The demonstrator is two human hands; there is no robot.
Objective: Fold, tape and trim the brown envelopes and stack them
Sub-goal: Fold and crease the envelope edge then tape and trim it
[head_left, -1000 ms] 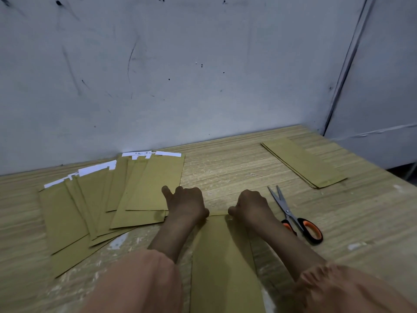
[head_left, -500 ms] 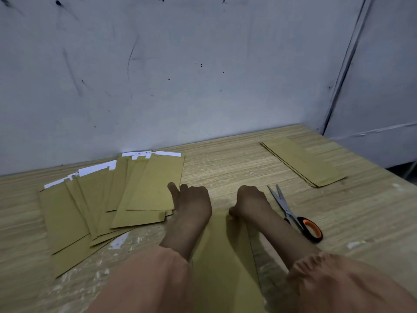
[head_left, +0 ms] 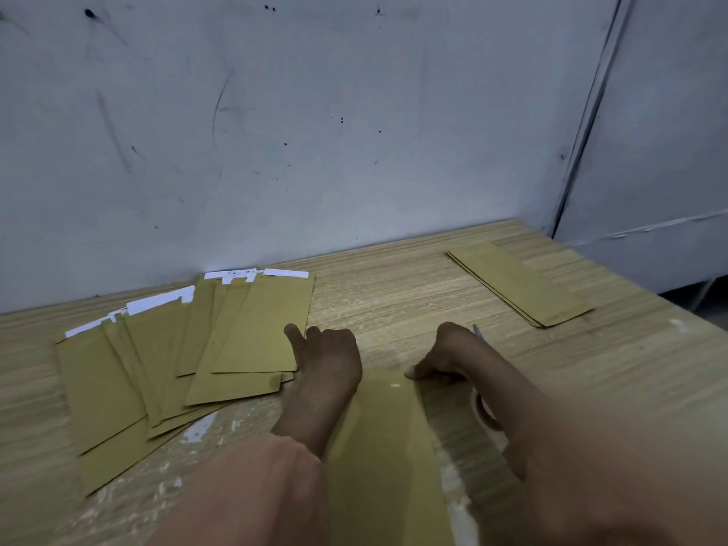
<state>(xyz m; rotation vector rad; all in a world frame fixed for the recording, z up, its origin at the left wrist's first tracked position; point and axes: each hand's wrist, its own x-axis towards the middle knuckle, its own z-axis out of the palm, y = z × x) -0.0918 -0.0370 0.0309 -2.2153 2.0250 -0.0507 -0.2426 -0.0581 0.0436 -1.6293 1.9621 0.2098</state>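
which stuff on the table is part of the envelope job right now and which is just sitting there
In use: left hand and right hand, both pressing on the brown envelope at the near edge.

Lying by: fanned envelopes with white strips, neat stack far right, scissors mostly hidden behind the right forearm.

Both hands press on the far end of a brown envelope (head_left: 388,447) lying flat on the wooden table (head_left: 394,309). The left hand (head_left: 329,358), fingers curled under, bears on its left corner; the right hand (head_left: 447,354) pinches its right corner. Fanned envelopes (head_left: 177,360) with white strips lie left of the left hand. Scissors (head_left: 485,411) lie partly hidden behind the right forearm. A neat stack (head_left: 520,283) sits beyond the right hand, well apart.
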